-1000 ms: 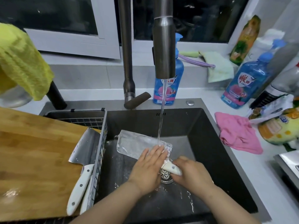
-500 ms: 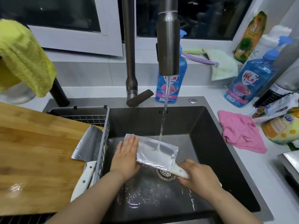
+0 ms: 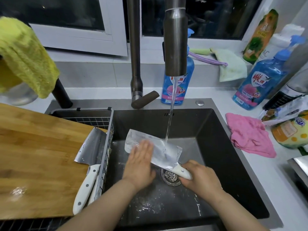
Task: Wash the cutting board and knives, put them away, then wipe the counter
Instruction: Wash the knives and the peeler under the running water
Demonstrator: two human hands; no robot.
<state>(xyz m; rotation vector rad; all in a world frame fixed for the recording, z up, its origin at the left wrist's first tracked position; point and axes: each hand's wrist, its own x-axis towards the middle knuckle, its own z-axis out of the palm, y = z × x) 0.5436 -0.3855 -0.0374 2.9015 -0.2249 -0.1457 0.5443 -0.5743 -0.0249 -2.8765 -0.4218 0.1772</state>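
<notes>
Head camera looks steeply down, close over sink [image 3: 208,124].

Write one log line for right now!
step: rinsing cleaver | right hand: grips handle | left hand: flat on blade | water: running | second cleaver: on cutting board

Left hand [image 3: 140,165] flat (right hand [image 3: 201,179] curled)
</notes>
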